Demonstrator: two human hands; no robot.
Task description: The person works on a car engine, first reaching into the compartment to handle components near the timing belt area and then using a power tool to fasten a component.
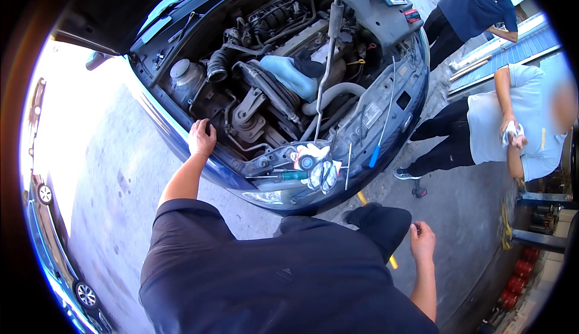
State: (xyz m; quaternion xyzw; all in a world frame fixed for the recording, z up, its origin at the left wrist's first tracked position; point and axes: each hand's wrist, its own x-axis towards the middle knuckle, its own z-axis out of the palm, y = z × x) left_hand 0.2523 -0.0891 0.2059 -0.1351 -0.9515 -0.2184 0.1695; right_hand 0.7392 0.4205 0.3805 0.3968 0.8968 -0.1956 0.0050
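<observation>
My left hand (202,138) rests at the fender edge of an open engine bay (253,102), its thumb and fingers apart and bent over the inner edge. No held thing shows in it. Out to the side, away from the car, my right hand (423,242) has loosely bent fingers and nothing visible in it. On the front edge of the bay lie white gloves (322,176), with a round dark part on top and a green-handled screwdriver (293,176) beside them. A light blue cloth (289,76) is draped over the engine parts.
A metal prop rod (332,47) crosses the bay. A blue-handled long tool (375,155) and a T-handle tool (348,166) lie along the front. At right, one person (488,126) wipes their hands with a cloth; another person (473,8) stands farther back. Parked cars (45,249) line the left.
</observation>
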